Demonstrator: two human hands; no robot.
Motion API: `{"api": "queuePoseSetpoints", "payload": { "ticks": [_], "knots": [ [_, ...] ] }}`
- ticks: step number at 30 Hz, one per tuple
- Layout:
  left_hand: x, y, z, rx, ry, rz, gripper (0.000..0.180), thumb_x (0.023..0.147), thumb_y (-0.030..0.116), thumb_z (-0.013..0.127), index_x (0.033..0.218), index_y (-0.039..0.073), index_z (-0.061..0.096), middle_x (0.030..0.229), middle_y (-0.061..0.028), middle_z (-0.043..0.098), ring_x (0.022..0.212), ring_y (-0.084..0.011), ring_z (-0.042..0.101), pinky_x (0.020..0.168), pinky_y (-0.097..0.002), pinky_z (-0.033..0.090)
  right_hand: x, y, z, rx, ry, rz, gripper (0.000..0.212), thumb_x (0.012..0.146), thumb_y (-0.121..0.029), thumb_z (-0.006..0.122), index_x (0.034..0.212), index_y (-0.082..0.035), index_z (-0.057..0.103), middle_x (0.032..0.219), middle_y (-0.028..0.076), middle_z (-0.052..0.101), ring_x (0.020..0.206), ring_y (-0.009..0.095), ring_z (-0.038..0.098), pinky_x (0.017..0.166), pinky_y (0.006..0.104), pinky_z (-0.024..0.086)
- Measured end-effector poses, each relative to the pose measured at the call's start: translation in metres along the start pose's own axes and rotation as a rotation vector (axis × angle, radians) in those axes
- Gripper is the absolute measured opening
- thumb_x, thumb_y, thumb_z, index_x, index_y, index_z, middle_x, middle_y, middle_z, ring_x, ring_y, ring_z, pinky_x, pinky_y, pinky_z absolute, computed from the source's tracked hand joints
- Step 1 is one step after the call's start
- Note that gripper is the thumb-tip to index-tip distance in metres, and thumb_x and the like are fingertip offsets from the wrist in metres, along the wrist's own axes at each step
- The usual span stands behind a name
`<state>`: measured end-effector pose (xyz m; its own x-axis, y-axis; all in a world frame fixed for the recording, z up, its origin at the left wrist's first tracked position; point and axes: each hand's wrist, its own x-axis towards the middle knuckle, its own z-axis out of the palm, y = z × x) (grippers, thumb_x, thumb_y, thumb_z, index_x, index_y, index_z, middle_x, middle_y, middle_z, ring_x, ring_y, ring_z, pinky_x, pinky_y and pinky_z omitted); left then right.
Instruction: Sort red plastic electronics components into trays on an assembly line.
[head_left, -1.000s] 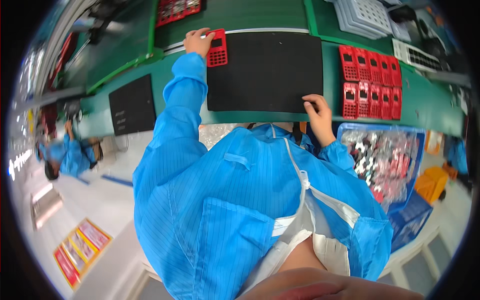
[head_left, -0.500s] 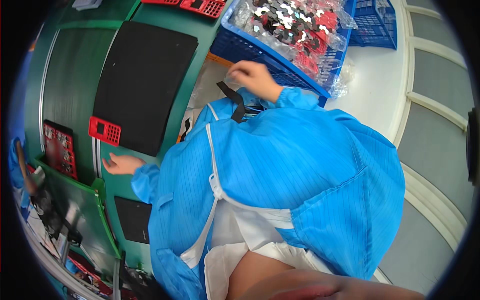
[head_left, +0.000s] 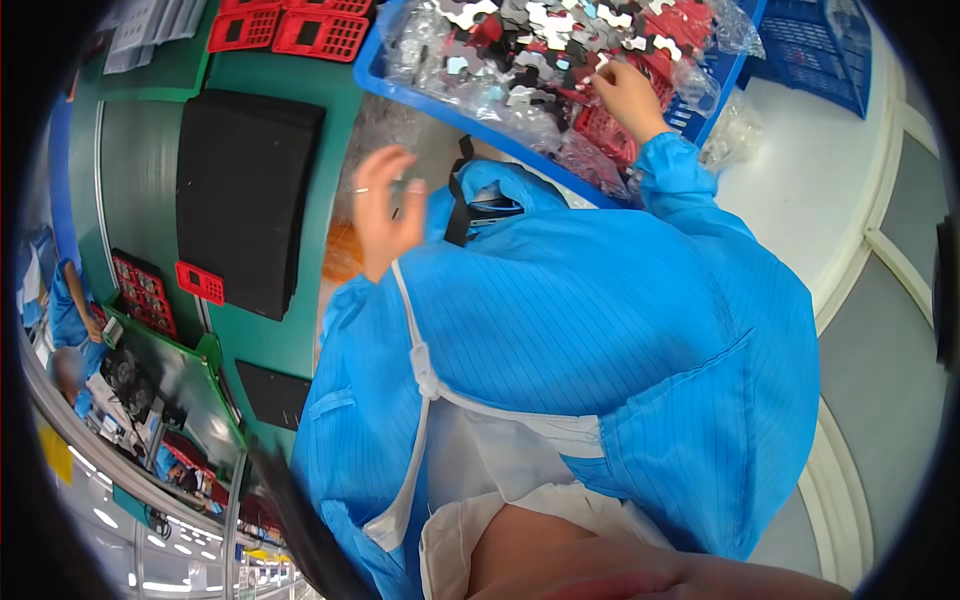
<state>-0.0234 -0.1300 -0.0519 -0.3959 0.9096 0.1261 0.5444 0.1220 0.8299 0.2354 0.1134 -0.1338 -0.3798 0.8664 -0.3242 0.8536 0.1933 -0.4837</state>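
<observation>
A large blue crate (head_left: 480, 120) is full of red plastic keypad housings (head_left: 605, 135), small black and silver shaped pieces (head_left: 540, 60) and crumpled clear bags. My right hand (head_left: 635, 100) reaches over its near right part, fingers bent down among the pieces; what lies between the fingertips is hidden. In front of my body my left hand (head_left: 388, 210) is raised, somewhat blurred, its fingers apart and holding nothing. A single red housing (head_left: 200, 283) lies at the near edge of a thick black mat (head_left: 245, 200) on the green bench, left of my left hand.
More red housings (head_left: 320, 35) lie at the bench's far end, near grey stacked trays (head_left: 150, 30). On the left stands a red tray of parts (head_left: 145, 290); a co-worker's arm (head_left: 78, 300) is beyond it. A small black mat (head_left: 272, 393) and another blue crate (head_left: 825, 50) flank me.
My right hand has moved right and away from me into the crate. My left hand has left the red housing's side and come up to the right. The view has shifted toward the crate.
</observation>
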Motion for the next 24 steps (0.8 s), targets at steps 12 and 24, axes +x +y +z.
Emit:
{"api": "queuePoseSetpoints", "payload": {
  "ticks": [12,24],
  "knots": [
    [0.044,0.041,0.059,-0.28,-0.534,-0.345,0.025,0.084,0.01,0.059,0.109,0.007,0.059,0.101,-0.0106,0.062,0.098,-0.0256,0.058,0.084,-0.0344,0.045,-0.021,0.071,-0.014,-0.265,-0.495,-0.067,0.065,0.066,-0.02,0.071,0.123,0.0,0.046,0.106,0.019,0.057,0.094,0.032,0.059,0.081,0.0383,0.047],
    [0.102,0.05,0.138,-0.589,-0.352,-0.429,0.034,0.083,0.013,0.066,0.11,0.003,0.047,0.109,-0.0107,0.053,0.084,-0.0143,0.061,0.064,-0.023,0.05,-0.027,-0.001,-0.061,0.892,-0.476,0.0,0.028,0.089,-0.026,0.06,0.102,-0.002,0.058,0.085,0.001,0.062,0.077,0.006,0.054,0.068,0.0216,0.044]
  ]
}}
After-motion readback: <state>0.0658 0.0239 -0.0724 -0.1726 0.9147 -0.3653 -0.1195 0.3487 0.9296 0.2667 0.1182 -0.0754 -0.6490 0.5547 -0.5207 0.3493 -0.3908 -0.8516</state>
